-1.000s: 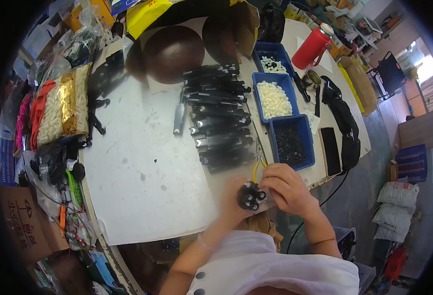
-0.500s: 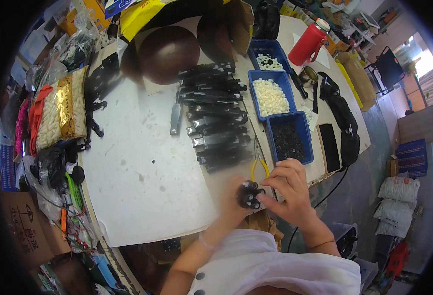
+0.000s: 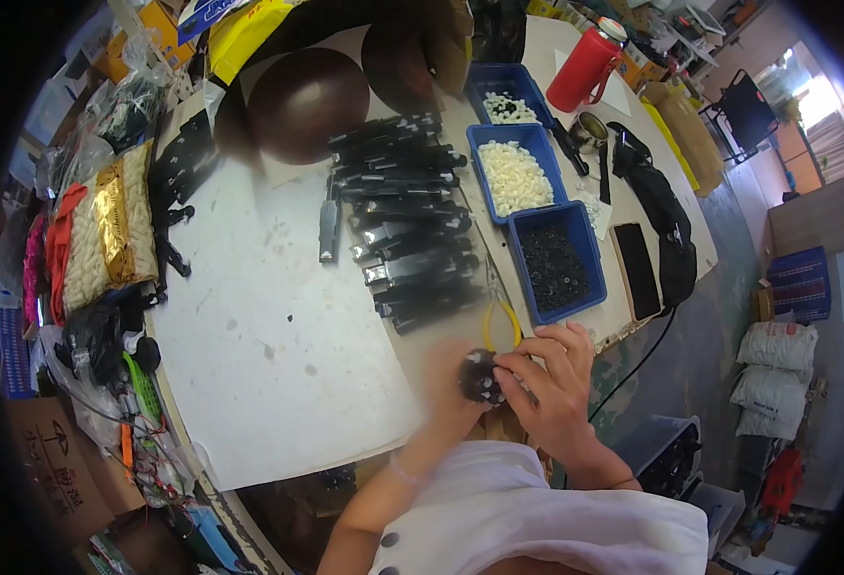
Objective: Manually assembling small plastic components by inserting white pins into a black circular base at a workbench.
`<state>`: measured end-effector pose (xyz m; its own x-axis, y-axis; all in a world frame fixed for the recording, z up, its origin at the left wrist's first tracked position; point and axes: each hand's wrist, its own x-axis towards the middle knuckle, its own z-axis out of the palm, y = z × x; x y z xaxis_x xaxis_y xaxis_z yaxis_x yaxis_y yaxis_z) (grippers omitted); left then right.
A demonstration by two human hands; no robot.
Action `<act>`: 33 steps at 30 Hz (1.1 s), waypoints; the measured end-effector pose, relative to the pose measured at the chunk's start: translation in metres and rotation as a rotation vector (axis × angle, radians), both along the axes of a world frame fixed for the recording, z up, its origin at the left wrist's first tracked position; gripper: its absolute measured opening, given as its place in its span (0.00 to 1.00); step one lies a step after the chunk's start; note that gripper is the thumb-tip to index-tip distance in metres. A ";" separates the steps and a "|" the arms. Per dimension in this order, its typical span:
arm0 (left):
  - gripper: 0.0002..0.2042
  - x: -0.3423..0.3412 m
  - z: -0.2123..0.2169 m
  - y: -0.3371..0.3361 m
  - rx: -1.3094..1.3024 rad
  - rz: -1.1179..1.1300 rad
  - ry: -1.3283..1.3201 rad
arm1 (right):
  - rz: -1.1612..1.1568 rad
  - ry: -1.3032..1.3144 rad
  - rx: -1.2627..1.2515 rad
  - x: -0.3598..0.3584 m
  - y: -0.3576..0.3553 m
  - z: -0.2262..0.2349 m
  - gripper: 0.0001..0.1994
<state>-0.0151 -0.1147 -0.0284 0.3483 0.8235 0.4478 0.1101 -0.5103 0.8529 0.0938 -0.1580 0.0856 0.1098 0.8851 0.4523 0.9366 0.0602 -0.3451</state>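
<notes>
Near the table's front edge, a bundle of black rod-like pieces is gripped in my left hand, which is blurred; the round ends face up. From the right, my right hand meets the bundle with thumb and fingertips pinched at its top edge. Whatever lies between those fingertips is too small to make out. Just beyond my hands lie yellow-handled pliers. A row of long black pieces with shiny ends is stacked on the table farther off.
Three blue bins stand to the right: one of small black parts, one of white parts, one mixed. Beyond are a red flask, a phone and a black pouch. A white sheet covers the left side.
My right hand has come in closer on the bundle, its fingers more drawn together. The bundle has shifted slightly left and its tops look more blurred. The view has tilted a little.
</notes>
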 end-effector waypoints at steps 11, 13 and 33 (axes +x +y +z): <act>0.35 -0.002 -0.001 0.001 0.024 -0.020 0.027 | 0.001 0.265 -0.064 0.005 0.001 0.000 0.10; 0.36 -0.002 -0.003 0.001 0.012 -0.019 0.030 | -0.008 0.229 -0.055 0.003 0.001 0.000 0.09; 0.35 0.000 0.000 0.000 -0.015 -0.018 -0.003 | 0.095 0.412 -0.147 0.013 0.004 -0.002 0.13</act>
